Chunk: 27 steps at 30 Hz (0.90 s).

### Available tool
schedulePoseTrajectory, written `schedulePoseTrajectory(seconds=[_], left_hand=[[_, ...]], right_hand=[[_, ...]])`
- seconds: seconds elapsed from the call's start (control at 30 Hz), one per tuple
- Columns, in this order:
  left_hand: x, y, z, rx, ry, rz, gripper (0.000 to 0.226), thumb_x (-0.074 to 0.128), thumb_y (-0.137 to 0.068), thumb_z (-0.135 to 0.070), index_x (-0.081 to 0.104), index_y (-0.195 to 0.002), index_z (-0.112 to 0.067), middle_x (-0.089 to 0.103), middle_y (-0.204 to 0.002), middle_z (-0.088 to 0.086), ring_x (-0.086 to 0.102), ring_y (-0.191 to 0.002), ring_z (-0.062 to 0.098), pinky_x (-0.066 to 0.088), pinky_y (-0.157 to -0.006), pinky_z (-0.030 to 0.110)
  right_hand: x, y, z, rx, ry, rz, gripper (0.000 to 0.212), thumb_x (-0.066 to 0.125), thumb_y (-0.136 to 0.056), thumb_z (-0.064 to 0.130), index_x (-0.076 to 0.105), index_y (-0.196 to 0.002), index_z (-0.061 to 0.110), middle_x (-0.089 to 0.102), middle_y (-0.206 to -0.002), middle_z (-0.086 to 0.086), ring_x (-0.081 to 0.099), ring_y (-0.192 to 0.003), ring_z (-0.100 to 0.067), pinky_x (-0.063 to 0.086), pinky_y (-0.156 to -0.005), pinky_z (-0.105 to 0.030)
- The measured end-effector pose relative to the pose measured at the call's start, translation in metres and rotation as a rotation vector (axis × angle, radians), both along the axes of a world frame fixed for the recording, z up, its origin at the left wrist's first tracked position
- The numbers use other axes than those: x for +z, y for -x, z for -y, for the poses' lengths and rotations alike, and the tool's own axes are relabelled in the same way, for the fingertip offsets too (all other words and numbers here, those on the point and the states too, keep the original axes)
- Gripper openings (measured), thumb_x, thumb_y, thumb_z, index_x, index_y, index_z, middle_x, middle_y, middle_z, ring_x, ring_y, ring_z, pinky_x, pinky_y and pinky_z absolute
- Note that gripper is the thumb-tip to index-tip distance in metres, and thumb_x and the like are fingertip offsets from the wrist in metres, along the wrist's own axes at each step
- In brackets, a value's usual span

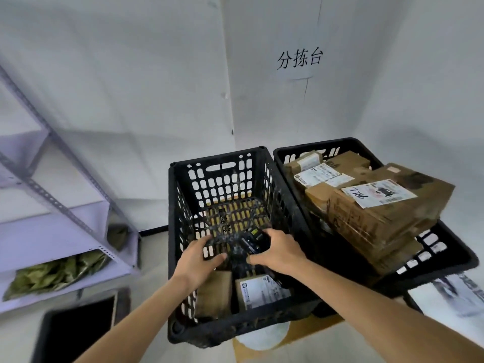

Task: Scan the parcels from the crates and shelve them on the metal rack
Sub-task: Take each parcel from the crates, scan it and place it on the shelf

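both your hands are down inside the left crate (pixel 225 163). right hand (pixel 279 251) is curled round a dark handheld, most likely the scanner (pixel 252 242); motion blur hides its detail. left hand (pixel 200 258) sits just beside it, fingers bent at the scanner's lower end; whether that grip is clamped on it or only touching, cannot tell.

parcels: two lie on the left crate floor under your wrists, a plain brown parcel (pixel 214 292) and a labelled parcel (pixel 262 290) touching it. the right crate (pixel 445 258) is heaped with boxes (pixel 379 213), the top ones riding above its rim. rack (pixel 52 200) stands to the left, well apart from the crates, with green bags (pixel 57 273) on a lower shelf.

judgement: step in hand is readying the scanner over the labelled parcel; nothing from this crate is shelved yet.

risks:
- label sits partly under your right wrist, so the scan may miss or read nothing.
- a two-handed fumble could drop the scanner onto the parcels.
- an elbow against the right crate could tip the overhanging top box.
- the plain parcel shows no label; it may need turning first.
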State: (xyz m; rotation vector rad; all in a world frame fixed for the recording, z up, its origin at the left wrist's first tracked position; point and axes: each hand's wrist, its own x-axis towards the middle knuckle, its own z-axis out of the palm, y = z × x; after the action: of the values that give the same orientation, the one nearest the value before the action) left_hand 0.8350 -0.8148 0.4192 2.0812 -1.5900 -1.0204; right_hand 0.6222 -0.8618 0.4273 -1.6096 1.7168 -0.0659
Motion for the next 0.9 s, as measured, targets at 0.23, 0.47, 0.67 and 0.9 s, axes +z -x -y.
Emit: schedulePoseTrajectory(seconds=[0.23,0.47,0.67,0.9], left_hand=[[-0.021,0.003,0.017,-0.024,-0.119,0.094,0.08,0.07,-0.086,-0.054,0.039,-0.151,-0.021,0.048,-0.148,0.005,0.051,-0.128,0.02,0.044,-0.103,0.032],[-0.044,0.011,0.007,-0.011,-0.277,0.141,0.072,0.077,-0.077,-0.057,0.053,-0.138,-0.028,0.058,-0.135,0.001,0.056,-0.124,0.021,0.049,-0.098,0.031],[-0.053,0.016,0.008,-0.037,-0.318,0.201,0.047,0.079,-0.078,-0.047,0.066,-0.12,-0.031,0.069,-0.12,-0.003,0.063,-0.11,0.018,0.048,-0.081,0.026],[-0.042,0.013,0.011,-0.002,-0.23,0.099,0.029,0.08,-0.079,-0.038,0.059,-0.099,-0.033,0.06,-0.097,-0.007,0.059,-0.074,0.004,0.04,-0.049,0.013]], right_hand=[[-0.017,-0.007,0.017,-0.006,-0.029,0.004,0.111,0.089,-0.061,0.058,0.04,-0.156,0.028,0.065,-0.135,0.004,0.065,-0.119,-0.022,0.058,-0.095,-0.043],[-0.019,-0.003,0.024,-0.006,-0.043,0.002,0.106,0.09,-0.068,0.052,0.039,-0.157,0.027,0.063,-0.137,0.003,0.063,-0.123,-0.022,0.056,-0.099,-0.042],[-0.021,0.001,0.025,0.002,-0.043,0.01,0.102,0.09,-0.071,0.05,0.041,-0.156,0.026,0.066,-0.133,0.004,0.064,-0.12,-0.021,0.056,-0.098,-0.04],[-0.015,0.006,0.02,-0.011,-0.038,0.019,0.097,0.09,-0.064,0.053,0.049,-0.149,0.029,0.069,-0.124,0.008,0.066,-0.115,-0.02,0.057,-0.097,-0.041]])
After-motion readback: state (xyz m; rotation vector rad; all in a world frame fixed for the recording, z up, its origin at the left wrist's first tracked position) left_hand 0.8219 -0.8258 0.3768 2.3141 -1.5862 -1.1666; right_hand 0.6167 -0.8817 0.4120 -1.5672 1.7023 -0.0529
